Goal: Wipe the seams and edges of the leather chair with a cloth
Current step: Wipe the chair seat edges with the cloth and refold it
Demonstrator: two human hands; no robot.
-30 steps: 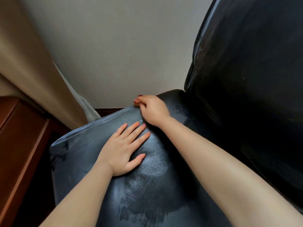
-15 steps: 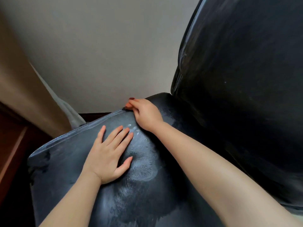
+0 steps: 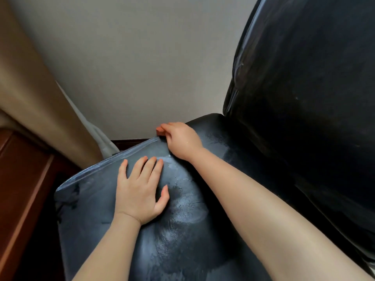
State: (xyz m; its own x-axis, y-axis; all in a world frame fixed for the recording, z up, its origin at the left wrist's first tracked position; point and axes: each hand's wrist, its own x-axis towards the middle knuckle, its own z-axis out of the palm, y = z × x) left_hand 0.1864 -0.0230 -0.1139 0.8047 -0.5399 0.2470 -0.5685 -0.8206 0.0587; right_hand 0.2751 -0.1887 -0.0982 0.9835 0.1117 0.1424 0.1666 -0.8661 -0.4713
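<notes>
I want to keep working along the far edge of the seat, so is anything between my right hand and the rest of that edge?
Nothing visible. The right hand grips the far edge of the seat, and that edge is bare toward the left corner. The left hand lies flat on the seat, short of it. No cloth shows.

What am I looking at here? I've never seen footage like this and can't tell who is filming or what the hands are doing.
A camera worn on a person's head films this, looking forward and down at their own bare arms. The dark surface is the seat of a black leather chair, its backrest rising on the right. The left hand lies flat and open on the seat. The right hand is curled over the seat's far edge, fingertips gripping there. No cloth is plainly visible; whether that hand holds one cannot be told. Behind are a pale wall and a tan curtain.
</notes>
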